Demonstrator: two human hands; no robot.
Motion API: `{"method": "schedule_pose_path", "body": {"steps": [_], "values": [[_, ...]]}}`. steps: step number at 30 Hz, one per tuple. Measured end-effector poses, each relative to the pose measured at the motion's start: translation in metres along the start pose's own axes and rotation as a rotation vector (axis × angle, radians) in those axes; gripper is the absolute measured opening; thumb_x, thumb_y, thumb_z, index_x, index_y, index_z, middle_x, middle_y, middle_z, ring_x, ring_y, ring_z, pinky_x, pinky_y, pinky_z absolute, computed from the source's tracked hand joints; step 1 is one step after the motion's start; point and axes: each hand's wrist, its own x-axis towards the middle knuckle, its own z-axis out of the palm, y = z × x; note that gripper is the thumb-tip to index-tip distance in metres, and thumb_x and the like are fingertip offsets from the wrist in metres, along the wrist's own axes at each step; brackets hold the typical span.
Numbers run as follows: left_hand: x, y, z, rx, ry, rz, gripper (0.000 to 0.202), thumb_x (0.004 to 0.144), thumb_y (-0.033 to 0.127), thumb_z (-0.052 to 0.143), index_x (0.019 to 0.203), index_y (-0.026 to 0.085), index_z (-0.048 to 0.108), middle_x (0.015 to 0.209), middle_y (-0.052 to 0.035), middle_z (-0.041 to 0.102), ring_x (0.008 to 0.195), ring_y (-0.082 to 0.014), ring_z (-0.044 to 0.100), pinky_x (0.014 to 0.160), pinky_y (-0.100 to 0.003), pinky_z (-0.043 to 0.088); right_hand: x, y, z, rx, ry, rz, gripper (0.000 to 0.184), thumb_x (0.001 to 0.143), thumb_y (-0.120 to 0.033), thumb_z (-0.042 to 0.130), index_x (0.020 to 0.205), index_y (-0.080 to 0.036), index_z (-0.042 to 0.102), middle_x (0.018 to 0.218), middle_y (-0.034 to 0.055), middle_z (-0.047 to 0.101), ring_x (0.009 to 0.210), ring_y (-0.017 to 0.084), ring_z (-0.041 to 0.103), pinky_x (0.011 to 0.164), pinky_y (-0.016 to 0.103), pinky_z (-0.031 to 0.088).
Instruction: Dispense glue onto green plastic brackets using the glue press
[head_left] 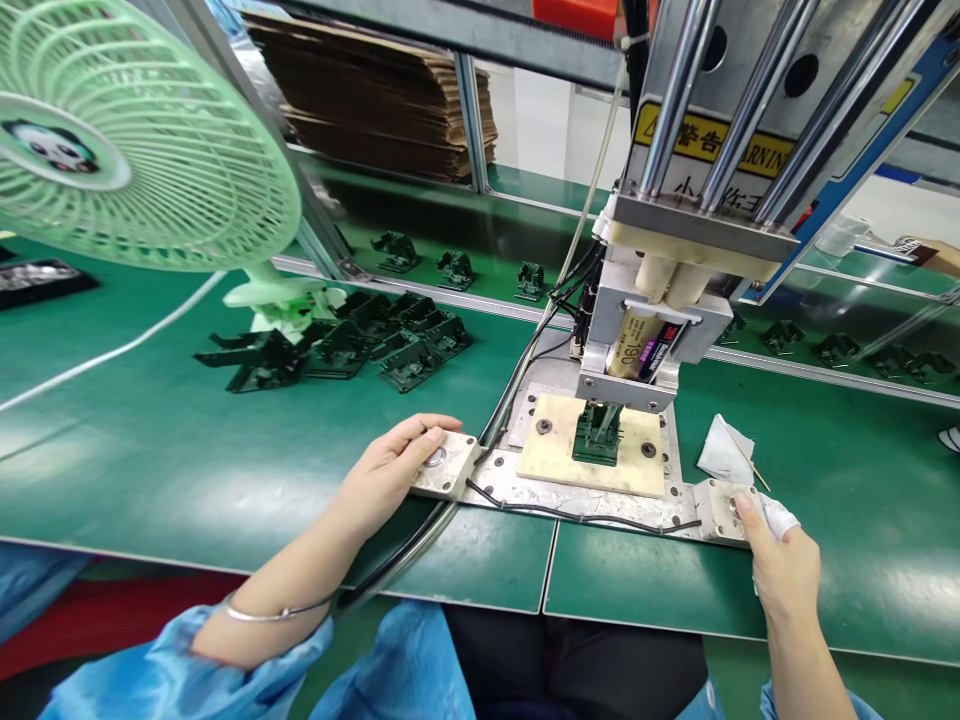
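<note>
My left hand (389,461) grips the left button box (454,466), its thumb beside the round metal button and its fingers along the far edge. At the right button box (718,508), my right hand (786,570) has its thumb on the button and a white cloth (777,516) held in its fingers. Between the boxes, a dark green plastic part (597,437) sits on a cream fixture plate (544,466). Directly above it is the lowered head (628,385) of the press, which appears to touch the part's top.
Several green parts (409,345) lie in a cluster at left, beside a green fan (187,150). More parts (455,269) line the back ledge. A white wipe (724,448) and a thin stick (759,476) lie right of the fixture. Cables (420,540) cross the bench's front edge.
</note>
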Motion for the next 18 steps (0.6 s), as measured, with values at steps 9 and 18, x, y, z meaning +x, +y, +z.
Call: {"method": "schedule_pose_path", "body": {"steps": [9, 18], "values": [[-0.004, 0.004, 0.0, 0.018, -0.017, -0.036, 0.049, 0.078, 0.059, 0.069, 0.103, 0.018, 0.069, 0.073, 0.0013, 0.061, 0.063, -0.0148, 0.049, 0.057, -0.024, 0.037, 0.001, 0.005, 0.001, -0.02, 0.005, -0.088, 0.079, 0.056, -0.081, 0.071, 0.097, -0.014, 0.079, 0.097, 0.0166, 0.078, 0.102, 0.041, 0.07, 0.086, 0.044, 0.051], [-0.003, 0.0, -0.001, 0.024, -0.026, -0.081, 0.033, 0.088, 0.044, 0.064, 0.107, 0.018, 0.066, 0.08, 0.0009, 0.058, 0.068, -0.0132, 0.047, 0.06, -0.022, 0.035, -0.003, -0.005, -0.003, -0.046, 0.028, -0.152, 0.079, 0.058, -0.083, 0.068, 0.095, -0.014, 0.08, 0.096, 0.0171, 0.078, 0.102, 0.042, 0.071, 0.087, 0.047, 0.052]]}}
